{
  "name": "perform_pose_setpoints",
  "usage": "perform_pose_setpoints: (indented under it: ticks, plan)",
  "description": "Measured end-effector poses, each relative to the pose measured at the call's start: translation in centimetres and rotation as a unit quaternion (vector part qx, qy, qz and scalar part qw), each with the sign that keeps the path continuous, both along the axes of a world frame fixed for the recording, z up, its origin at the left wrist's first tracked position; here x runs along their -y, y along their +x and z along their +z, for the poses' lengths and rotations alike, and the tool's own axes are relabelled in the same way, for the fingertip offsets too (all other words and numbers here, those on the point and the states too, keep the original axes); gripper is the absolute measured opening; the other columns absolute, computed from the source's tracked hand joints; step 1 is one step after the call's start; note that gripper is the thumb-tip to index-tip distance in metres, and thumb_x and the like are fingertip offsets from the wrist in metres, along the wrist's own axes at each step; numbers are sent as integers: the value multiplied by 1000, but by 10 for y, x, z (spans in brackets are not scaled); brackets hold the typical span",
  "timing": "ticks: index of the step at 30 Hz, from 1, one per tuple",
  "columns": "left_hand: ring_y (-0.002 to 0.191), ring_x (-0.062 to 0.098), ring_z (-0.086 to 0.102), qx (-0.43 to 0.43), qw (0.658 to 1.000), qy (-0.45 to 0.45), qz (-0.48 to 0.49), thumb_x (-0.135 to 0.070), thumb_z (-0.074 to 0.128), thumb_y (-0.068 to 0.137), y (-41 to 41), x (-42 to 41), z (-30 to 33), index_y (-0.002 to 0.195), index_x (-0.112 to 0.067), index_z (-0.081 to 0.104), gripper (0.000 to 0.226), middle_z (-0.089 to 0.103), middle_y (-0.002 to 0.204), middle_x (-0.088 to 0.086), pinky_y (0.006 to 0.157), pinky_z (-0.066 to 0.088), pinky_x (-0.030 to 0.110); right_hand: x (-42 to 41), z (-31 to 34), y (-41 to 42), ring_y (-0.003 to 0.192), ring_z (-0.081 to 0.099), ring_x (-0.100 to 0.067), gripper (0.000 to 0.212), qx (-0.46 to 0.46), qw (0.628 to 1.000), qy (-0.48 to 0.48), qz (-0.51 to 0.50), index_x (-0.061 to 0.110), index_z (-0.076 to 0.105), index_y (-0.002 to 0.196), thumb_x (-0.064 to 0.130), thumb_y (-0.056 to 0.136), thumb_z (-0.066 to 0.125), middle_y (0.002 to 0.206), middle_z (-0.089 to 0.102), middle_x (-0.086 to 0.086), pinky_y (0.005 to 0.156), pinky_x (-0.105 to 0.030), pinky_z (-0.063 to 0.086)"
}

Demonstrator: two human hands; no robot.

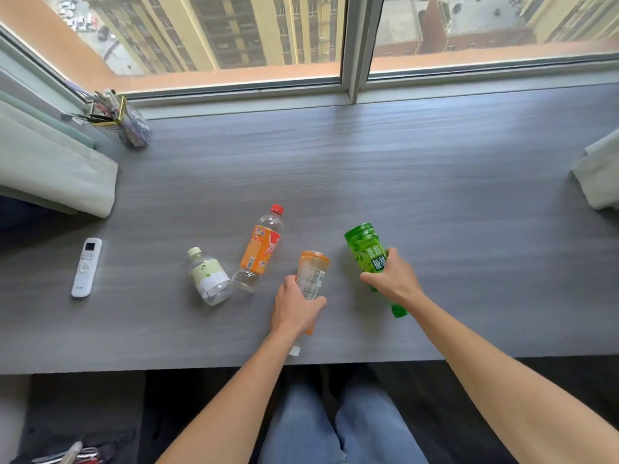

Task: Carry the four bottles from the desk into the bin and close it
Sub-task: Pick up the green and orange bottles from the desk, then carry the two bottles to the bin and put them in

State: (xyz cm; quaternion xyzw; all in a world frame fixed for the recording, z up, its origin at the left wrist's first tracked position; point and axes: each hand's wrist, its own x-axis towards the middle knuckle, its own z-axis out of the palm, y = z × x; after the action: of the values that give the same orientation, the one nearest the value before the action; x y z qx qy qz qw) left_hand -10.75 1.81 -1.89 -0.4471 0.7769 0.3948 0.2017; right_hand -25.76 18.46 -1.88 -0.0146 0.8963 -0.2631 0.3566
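I am gripping the green bottle with my right hand and the clear bottle with my left hand, both low over the desk. The orange-label bottle and small bottle are lying to the left, untouched. I am judging this the first pickup; the bin is out of view, so next I need to turn and find it.

We see a grey wood-grain desk. At its seven o'clock lies a white remote. Near six o'clock lie a clear bottle with a pale green cap, an orange-labelled, red-capped bottle, an orange-trimmed clear bottle and a bright green bottle.
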Motion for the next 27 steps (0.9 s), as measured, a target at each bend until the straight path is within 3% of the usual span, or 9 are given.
perform_pose_setpoints:
  ticks: [9,16,19,22,27]
  plan:
    - [84,16,61,27,988,6,-152,-51,61,67,74,-14,16,111,-35,39,53,61,100,-5,64,48,34,-120,20,118,88,63,-23,60,39,994,20,-99,25,47,117,44,64,70,95,67,2,74,-37,52]
    - [70,13,63,52,947,-13,-316,-57,59,68,99,-21,9,103,-34,38,47,62,86,-10,62,55,37,-194,21,237,90,64,-19,62,35,955,34,-292,32,51,110,50,56,77,99,65,9,78,-37,51]
    - [68,10,64,40,914,-17,-403,-62,62,70,87,-43,8,103,-32,41,50,62,82,-12,63,56,37,-221,18,291,91,65,-21,60,57,929,53,-361,26,55,106,48,56,80,101,66,4,76,-36,51]
    - [59,6,63,31,866,-19,-499,-62,61,70,69,-79,12,104,-36,40,47,62,76,-12,54,55,35,-242,11,349,87,62,-23,58,84,894,68,-435,22,55,104,44,58,83,101,66,-1,68,-33,45]
    - [72,17,66,35,773,-19,-633,-57,63,76,30,-167,18,116,-32,41,53,64,89,-6,65,60,42,-265,0,437,93,65,-26,60,125,803,52,-581,19,55,107,38,60,87,100,68,-2,76,-36,51]
